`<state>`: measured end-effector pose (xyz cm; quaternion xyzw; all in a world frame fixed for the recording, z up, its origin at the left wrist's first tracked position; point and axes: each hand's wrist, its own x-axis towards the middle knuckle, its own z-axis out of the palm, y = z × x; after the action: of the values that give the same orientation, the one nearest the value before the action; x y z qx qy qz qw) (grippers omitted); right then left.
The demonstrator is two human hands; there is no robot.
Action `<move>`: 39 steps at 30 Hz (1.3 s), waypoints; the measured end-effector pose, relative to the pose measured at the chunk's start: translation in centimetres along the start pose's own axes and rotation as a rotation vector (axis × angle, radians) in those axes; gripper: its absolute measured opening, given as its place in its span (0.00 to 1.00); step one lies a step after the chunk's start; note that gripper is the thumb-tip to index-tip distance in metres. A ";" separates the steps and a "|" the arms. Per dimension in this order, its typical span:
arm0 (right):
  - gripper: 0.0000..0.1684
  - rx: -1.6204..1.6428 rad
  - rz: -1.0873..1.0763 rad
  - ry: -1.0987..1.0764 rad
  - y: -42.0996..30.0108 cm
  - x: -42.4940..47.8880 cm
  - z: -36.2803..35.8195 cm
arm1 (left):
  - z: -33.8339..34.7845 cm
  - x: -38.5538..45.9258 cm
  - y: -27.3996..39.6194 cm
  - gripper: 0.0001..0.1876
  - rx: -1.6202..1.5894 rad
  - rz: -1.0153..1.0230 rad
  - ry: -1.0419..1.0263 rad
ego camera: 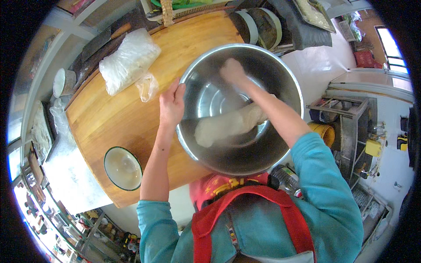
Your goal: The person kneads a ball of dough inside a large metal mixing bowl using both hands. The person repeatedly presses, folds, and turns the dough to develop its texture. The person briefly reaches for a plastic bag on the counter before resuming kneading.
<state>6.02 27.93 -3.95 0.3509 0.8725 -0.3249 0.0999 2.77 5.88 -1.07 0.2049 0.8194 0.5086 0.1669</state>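
Note:
A large stainless steel basin (279, 144) is at the wooden table's edge, against my red apron. My left hand (172, 103) grips its left rim, thumb at the edge. Inside the basin lies a long pale lump of dough (227, 126), slanting up to the right beneath my right forearm. My right hand (233, 70) is over the far inner wall of the basin, blurred and closed like a fist; whether it touches the steel or holds anything cannot be told. Left of the basin, an enamel bowl (123, 168) with a dark rim holds a cloudy liquid.
The wooden table (98, 125) also bears a filled white plastic bag (126, 62). Behind its far edge lies a cleaver (98, 42) with a wooden handle. A white cup (64, 83) stands beyond the left edge. A plastic bottle (285, 179) is below the basin, near my right elbow.

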 end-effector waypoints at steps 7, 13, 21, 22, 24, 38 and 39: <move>0.09 -0.404 -0.937 -0.614 -3.6 -11.7 5.8 | -0.2 0.1 0.6 0.17 -0.049 -0.090 -0.036; 0.13 0.205 -0.051 -0.207 -2.0 -3.1 1.0 | -0.4 -0.1 0.6 0.15 0.021 -0.061 -0.050; 0.08 -0.409 -1.080 -0.417 -2.9 -12.9 6.8 | -0.1 0.1 -0.1 0.15 -0.011 -0.066 -0.050; 0.09 -0.515 -1.261 -0.440 -3.1 -14.1 6.2 | 0.0 0.1 -0.1 0.16 -0.002 -0.044 -0.028; 0.09 -0.437 -1.070 -0.594 -3.4 -13.9 4.6 | 0.0 0.1 0.0 0.17 0.020 0.014 0.008; 0.10 0.421 -0.253 0.019 0.4 -6.0 8.1 | -0.2 -0.1 0.6 0.13 0.069 -0.026 -0.026; 0.10 0.365 -0.256 -0.055 0.2 -6.0 7.9 | -0.2 -0.1 0.7 0.13 0.057 -0.022 -0.028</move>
<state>10.18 19.74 -7.68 0.2406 0.8337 -0.4967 0.0166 2.87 5.94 -0.35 0.2077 0.8334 0.4804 0.1778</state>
